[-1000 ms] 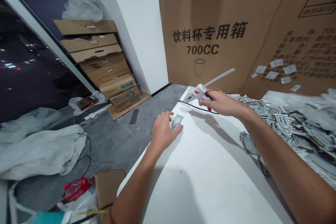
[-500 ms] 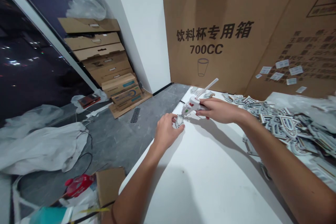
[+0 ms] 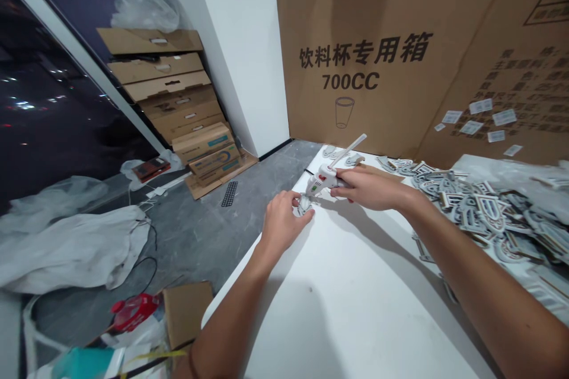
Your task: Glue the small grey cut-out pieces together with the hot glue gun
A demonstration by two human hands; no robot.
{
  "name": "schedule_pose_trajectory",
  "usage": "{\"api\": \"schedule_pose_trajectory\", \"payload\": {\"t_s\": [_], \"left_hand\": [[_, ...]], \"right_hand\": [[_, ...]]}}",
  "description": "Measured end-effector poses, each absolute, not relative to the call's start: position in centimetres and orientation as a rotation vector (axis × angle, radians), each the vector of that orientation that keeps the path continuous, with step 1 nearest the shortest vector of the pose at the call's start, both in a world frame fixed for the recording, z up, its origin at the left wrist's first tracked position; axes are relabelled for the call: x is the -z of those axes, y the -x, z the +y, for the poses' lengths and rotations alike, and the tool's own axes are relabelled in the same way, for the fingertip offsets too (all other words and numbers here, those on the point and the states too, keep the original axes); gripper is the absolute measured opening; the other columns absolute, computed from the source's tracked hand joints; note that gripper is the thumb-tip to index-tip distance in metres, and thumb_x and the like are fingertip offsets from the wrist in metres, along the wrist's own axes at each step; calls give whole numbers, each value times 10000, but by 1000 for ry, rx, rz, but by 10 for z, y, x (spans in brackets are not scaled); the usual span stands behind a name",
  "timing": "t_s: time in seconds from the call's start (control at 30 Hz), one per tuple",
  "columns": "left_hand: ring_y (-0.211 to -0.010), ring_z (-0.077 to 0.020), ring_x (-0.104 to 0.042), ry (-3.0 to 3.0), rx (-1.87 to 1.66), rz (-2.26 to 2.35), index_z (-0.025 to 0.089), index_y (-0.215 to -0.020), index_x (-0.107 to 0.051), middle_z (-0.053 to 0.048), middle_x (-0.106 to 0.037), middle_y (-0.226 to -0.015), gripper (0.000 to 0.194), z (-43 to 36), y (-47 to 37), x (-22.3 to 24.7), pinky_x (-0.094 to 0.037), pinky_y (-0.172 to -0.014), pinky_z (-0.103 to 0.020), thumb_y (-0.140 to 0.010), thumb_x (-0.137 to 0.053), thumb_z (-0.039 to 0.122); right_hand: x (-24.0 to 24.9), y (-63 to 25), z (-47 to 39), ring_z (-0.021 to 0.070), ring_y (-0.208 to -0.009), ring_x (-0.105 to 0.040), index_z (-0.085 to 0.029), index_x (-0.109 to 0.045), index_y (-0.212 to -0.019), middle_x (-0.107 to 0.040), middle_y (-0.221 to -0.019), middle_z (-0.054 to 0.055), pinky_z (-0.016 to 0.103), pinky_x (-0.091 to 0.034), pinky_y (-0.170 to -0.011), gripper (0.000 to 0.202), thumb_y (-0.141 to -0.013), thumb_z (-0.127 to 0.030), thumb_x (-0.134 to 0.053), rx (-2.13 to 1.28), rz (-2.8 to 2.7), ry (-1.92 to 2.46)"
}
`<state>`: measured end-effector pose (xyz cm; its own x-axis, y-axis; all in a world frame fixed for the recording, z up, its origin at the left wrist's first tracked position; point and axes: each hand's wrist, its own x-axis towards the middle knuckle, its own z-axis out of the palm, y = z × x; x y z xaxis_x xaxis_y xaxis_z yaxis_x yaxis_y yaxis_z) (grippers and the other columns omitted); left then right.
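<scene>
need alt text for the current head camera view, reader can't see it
A person's right hand holds a white glue gun aimed at a small flat piece that the left hand holds on a white table. A heap of flat pieces lies to the right, with tall brown cardboard printed "700CC" behind.

The left hand (image 3: 282, 219) holds a small grey piece (image 3: 304, 206) on the white table (image 3: 351, 308). The right hand (image 3: 362, 186) grips a white glue gun (image 3: 321, 180) at one o'clock from the piece. The gun's tip (image 3: 309, 193) may touch it; it's too tiny to tell. A big pile of pieces (image 3: 489, 210) lies at three o'clock, brown boxes (image 3: 171, 98) at ten.
</scene>
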<state>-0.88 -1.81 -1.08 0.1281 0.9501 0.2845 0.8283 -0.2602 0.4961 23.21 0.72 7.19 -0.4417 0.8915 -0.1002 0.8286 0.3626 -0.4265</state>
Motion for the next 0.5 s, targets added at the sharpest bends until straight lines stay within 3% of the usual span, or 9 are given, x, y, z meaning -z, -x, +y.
{"api": "schedule_pose_trajectory", "payload": {"t_s": [0.1,0.27,0.5], "left_hand": [[-924,-228,-690,-2182,-819,1759,218,-1118,-720,-27,-740,-995,355,-18,9,10,-504,-886,-367,-812,-856,335],[-924,-234,-691,-2163,-807,1769,222,-1125,-725,-32,-748,-1003,359,-18,8,10,-510,-901,-382,-809,-856,333],[-908,-228,-693,-2161,-797,1775,218,-1135,-735,-33,-751,-1005,364,-18,8,11,-513,-886,-376,-815,-850,345]], "right_hand": [[-67,-233,7,240,-852,-637,-231,-516,-827,-675,-932,71,330,-428,-725,285,-1037,-423,-504,-576,-2478,1572],[-58,-234,7,275,-1041,-642,-235,-536,-906,-700,-1120,98,344,-460,-818,204,-1047,-363,-465,-500,-2557,1451],[-58,-231,5,266,-1003,-652,-226,-558,-1065,-712,-1133,106,348,-452,-845,159,-1061,-340,-448,-482,-2583,1475]]}}
